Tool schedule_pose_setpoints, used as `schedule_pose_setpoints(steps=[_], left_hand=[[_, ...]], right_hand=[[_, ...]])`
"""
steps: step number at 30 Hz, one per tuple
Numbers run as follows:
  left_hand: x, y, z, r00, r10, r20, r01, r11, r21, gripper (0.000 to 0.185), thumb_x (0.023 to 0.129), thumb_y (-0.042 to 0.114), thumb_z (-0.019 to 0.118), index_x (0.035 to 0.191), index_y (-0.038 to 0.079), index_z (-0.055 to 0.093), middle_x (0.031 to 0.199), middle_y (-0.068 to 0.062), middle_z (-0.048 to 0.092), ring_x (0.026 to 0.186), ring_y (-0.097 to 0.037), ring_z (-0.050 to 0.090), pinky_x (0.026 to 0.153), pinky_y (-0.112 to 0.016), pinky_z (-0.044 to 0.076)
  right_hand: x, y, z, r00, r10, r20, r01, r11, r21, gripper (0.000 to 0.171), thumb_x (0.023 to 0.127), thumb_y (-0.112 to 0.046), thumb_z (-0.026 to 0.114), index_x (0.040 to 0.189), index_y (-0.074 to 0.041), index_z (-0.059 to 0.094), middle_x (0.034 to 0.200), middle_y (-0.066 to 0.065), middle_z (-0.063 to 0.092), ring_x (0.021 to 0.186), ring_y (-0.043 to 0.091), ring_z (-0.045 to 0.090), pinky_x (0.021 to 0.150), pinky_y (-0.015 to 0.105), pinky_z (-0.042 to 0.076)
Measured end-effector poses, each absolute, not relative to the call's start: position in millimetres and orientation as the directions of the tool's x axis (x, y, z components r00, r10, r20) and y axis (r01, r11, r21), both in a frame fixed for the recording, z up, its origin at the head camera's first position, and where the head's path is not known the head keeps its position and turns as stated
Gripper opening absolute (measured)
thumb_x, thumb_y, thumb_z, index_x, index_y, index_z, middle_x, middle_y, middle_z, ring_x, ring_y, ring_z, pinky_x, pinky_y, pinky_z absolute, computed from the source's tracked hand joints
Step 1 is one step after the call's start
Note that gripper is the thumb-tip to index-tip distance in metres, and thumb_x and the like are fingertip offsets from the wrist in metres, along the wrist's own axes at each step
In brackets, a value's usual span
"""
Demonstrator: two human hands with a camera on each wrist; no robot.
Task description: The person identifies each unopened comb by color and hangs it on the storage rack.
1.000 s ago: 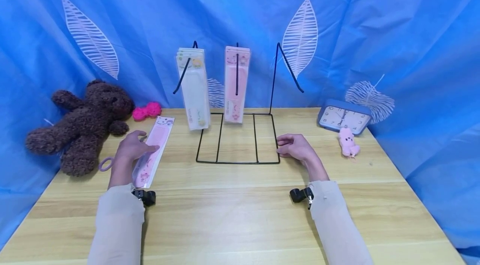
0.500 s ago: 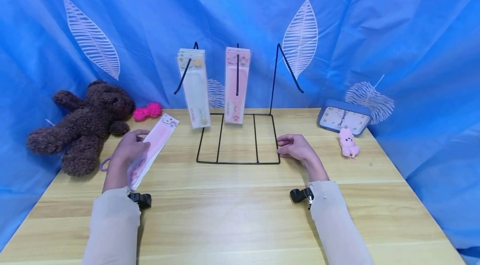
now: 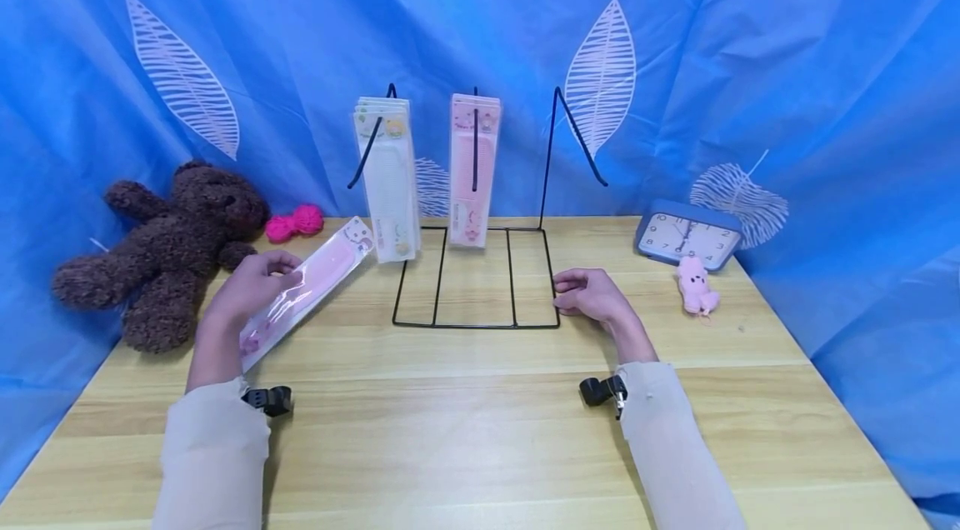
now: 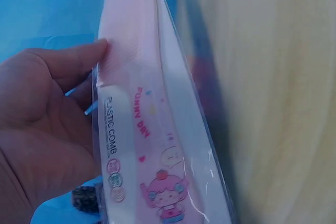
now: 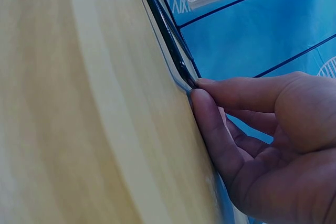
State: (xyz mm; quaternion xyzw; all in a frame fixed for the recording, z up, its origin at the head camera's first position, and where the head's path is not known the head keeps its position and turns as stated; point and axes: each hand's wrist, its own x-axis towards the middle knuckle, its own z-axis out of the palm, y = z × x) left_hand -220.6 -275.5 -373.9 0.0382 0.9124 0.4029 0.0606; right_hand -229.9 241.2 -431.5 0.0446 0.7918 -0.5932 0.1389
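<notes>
My left hand (image 3: 258, 284) pinches a packaged pink plastic comb (image 4: 139, 93) by its edge; in the head view the pack slants up to the right, its top close to the white comb packs. With thumb and fingertips my right hand (image 5: 252, 124) pinches the front right corner of a black wire display rack (image 3: 480, 326). Several white comb packs (image 3: 393, 197) hang on the rack's left hook. Pink comb packs (image 3: 468, 213) hang on the middle hook. The right hook (image 3: 581, 138) bears nothing.
A brown teddy bear (image 3: 172, 247) lies at the left beside a bright pink bow-shaped item (image 3: 294, 223). At the right, a blue clock (image 3: 690, 234) stands behind a small pink plush toy (image 3: 696, 287). A blue curtain (image 3: 300, 55) backs the wooden table (image 3: 480, 430).
The pink comb pack has come up off the table in my left hand, its top swinging right toward the rack. My right hand keeps its place on the rack corner.
</notes>
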Motion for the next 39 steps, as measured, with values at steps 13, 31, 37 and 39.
schedule_pose_setpoints(steps=[13,31,37,39], left_hand=[[-209,-283,-350,-0.992,0.126,0.031,0.110,0.696,0.710,0.029,0.107,0.021,0.053,0.123,-0.003,0.059,0.115,-0.023,0.060,0.096,-0.028,0.052,0.073,-0.031,0.044],[-200,-276,-339,-0.953,0.212,0.218,0.302,0.581,0.756,0.018,0.104,0.015,0.059,0.115,0.001,0.065,0.102,-0.001,0.065,0.085,-0.014,0.054,0.070,-0.023,0.044],[-206,-260,-341,-0.927,0.229,0.297,0.374,0.495,0.784,0.018,0.102,0.011,0.062,0.112,-0.003,0.065,0.098,0.000,0.066,0.084,-0.015,0.055,0.070,-0.022,0.045],[-206,-256,-341,-0.919,0.226,0.324,0.394,0.466,0.792,0.017,0.101,0.010,0.063,0.112,-0.004,0.065,0.097,0.002,0.067,0.083,-0.015,0.056,0.070,-0.022,0.046]], right_hand=[[-229,242,-432,-0.958,-0.092,-0.273,0.234,0.304,-0.923,0.056,0.087,0.009,0.070,0.140,0.007,0.052,0.127,0.022,0.056,0.099,0.024,0.066,0.084,0.032,0.058],[-232,243,-432,-0.960,-0.100,-0.261,0.221,0.300,-0.928,0.055,0.086,0.010,0.069,0.139,0.008,0.053,0.124,0.022,0.056,0.097,0.025,0.066,0.084,0.033,0.058],[-232,243,-432,-0.960,-0.102,-0.262,0.222,0.298,-0.928,0.056,0.086,0.010,0.070,0.139,0.008,0.052,0.125,0.023,0.056,0.098,0.027,0.066,0.085,0.033,0.058],[-231,243,-432,-0.959,-0.100,-0.265,0.225,0.299,-0.927,0.057,0.086,0.010,0.070,0.140,0.008,0.052,0.126,0.023,0.056,0.099,0.028,0.065,0.086,0.033,0.058]])
